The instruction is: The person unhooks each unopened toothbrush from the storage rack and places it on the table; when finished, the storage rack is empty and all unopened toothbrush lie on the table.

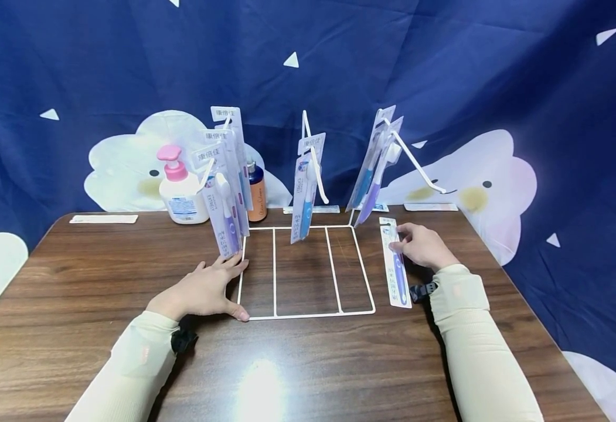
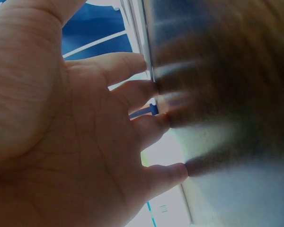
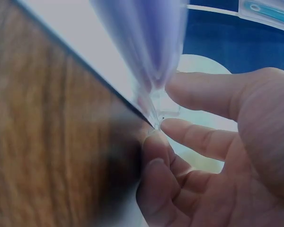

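A white wire rack (image 1: 308,316) lies flat on the wooden table, its back panel standing upright with pegs. My left hand (image 1: 202,290) lies flat, fingers straight, at the rack's front left corner, thumb against the wire. In the left wrist view the left hand (image 2: 85,142) has its fingertips on the table beside the rack wire (image 2: 146,38). A packaged purple toothbrush (image 1: 396,272) lies on the table right of the rack. My right hand (image 1: 418,245) pinches its upper right edge. Close up, the right hand (image 3: 217,156) has curled fingers meeting the pack's (image 3: 146,52) edge.
Toothbrush packs hang on the left pegs (image 1: 225,176), the middle peg (image 1: 305,193) and the right peg (image 1: 376,167). A long bare peg (image 1: 418,167) juts out to the right. A pink-capped pump bottle (image 1: 181,193) and an orange bottle (image 1: 257,196) stand behind. Blue patterned cloth backs the table.
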